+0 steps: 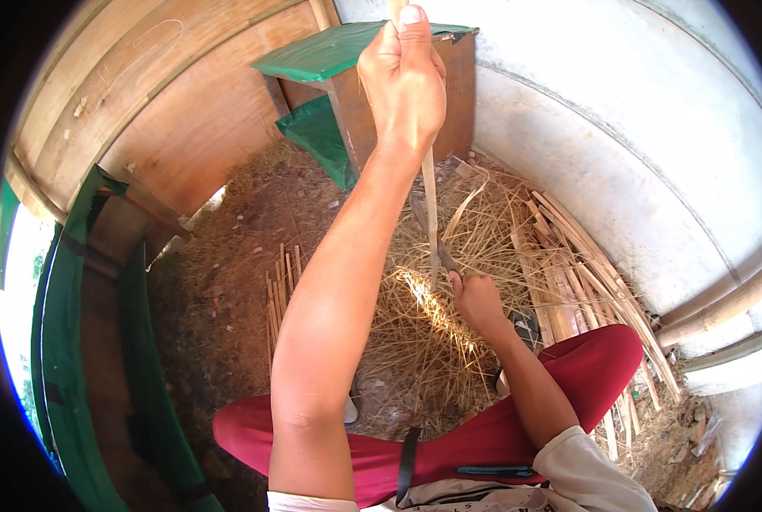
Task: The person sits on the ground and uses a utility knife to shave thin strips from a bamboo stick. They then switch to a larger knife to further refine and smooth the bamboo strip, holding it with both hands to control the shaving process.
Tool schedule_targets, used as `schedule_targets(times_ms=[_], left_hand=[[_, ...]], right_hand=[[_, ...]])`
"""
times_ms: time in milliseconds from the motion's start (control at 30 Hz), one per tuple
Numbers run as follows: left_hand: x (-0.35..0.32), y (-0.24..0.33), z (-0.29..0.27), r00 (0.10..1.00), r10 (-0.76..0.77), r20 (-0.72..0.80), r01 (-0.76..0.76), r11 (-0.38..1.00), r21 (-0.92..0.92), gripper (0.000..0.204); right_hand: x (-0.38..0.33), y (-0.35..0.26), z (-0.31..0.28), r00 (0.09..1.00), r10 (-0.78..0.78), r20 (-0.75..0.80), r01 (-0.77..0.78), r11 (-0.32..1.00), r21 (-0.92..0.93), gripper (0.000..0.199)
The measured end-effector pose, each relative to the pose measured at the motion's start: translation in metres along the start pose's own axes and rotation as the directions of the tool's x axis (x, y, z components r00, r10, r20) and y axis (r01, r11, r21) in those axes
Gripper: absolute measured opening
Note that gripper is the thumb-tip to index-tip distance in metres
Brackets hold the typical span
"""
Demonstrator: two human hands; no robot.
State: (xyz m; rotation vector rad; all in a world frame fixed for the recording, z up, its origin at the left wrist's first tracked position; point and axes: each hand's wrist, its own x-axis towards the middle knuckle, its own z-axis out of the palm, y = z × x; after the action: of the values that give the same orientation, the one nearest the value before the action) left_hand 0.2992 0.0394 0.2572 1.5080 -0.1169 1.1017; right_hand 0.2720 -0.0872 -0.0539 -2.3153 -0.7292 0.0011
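My left hand (405,81) is raised high at the top middle, its fingers wrapped round a long pale bamboo strip (430,192) with the thumb pointing up. The strip hangs nearly straight down from the fist. Lower down, my right hand (481,305) grips a knife (446,256), its handle mostly hidden in the fingers. The dark blade slants up and left and crosses the strip near its lower end. Beneath both hands lies a loose pile of thin shavings (415,328), partly lit by a bright patch of sun.
Bamboo strips (581,282) lie in a stack to the right, beside a pale wall (603,128). More thin sticks (280,282) rest left of my left arm. A green-topped wooden cabinet (449,94) stands at the back, and a green-edged bench (65,341) lines the left.
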Motion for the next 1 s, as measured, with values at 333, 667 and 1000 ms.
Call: schedule_targets(times_ms=[333,667,1000], left_hand=[[0.007,-0.003,-0.008,0.997,0.009,0.076,-0.002,0.996,-0.091,0.043],[0.015,-0.006,-0.041,0.999,-0.030,0.020,0.031,0.994,-0.101,0.041],[0.016,-0.004,-0.038,1.000,0.003,0.009,-0.002,0.995,-0.098,0.045]], right_hand=[[0.000,-0.027,-0.020,0.990,0.127,0.059,-0.129,0.992,0.015,0.053],[-0.006,-0.085,-0.056,0.976,-0.126,-0.179,0.115,0.991,-0.071,0.039],[-0.013,-0.004,0.036,0.998,0.043,0.035,-0.044,0.998,0.032,0.041]])
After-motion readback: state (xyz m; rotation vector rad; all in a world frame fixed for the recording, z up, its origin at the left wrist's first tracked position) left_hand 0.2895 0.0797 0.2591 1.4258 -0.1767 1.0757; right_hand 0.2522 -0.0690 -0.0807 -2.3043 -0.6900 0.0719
